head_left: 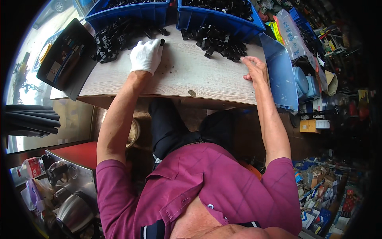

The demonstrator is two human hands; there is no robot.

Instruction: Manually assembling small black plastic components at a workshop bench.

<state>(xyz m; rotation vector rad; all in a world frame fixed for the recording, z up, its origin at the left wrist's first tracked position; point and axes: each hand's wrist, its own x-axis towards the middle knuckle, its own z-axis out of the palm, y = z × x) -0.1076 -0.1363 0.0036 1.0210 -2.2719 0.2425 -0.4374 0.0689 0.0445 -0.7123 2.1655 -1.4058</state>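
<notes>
My left hand point(145, 56), in a white knitted glove, rests on the light wood-grain table with its fingers curled. A small black plastic part point(162, 42) shows at its fingertips, mostly hidden by the glove. Left of that hand lies a loose heap of black plastic parts point(106, 44). My bare right hand point(256, 69) is at the table's right side, index finger stretched toward the edge of a second heap of black parts point(217, 42). Its thumb stands apart from the index finger, and nothing shows between them.
Two blue bins point(129, 15) point(219, 20) full of black parts stand at the far edge. A tablet in a dark case point(65, 59) leans at the left. A translucent blue panel point(280, 71) borders the right side. Wooden table point(191, 81) has a chipped front edge.
</notes>
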